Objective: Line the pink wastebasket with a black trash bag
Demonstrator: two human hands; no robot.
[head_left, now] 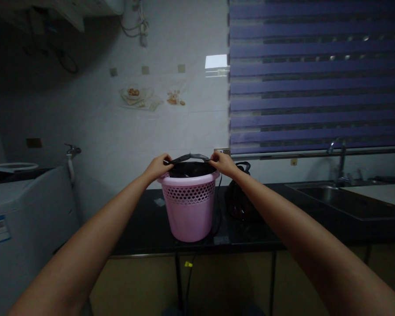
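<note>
A pink plastic bin (191, 219) with a band of holes under its rim stands upright on the dark countertop. Inside it sits a black garbage bag (189, 169), its upper edge raised a little above the rim. My left hand (159, 166) pinches that edge at the left side of the bin. On the right, my right hand (223, 162) grips the same edge, with the bag stretched between both hands. Behind my right forearm, a tied dark plastic bag (238, 202) rests on the counter, partly hidden.
The black counter (141, 228) runs along the tiled wall, with a sink (335, 197) and faucet (341, 162) at the right. A washing machine (29, 206) stands at the left. A cable (188, 285) hangs over the counter's front edge. Purple blinds (316, 83) cover the window.
</note>
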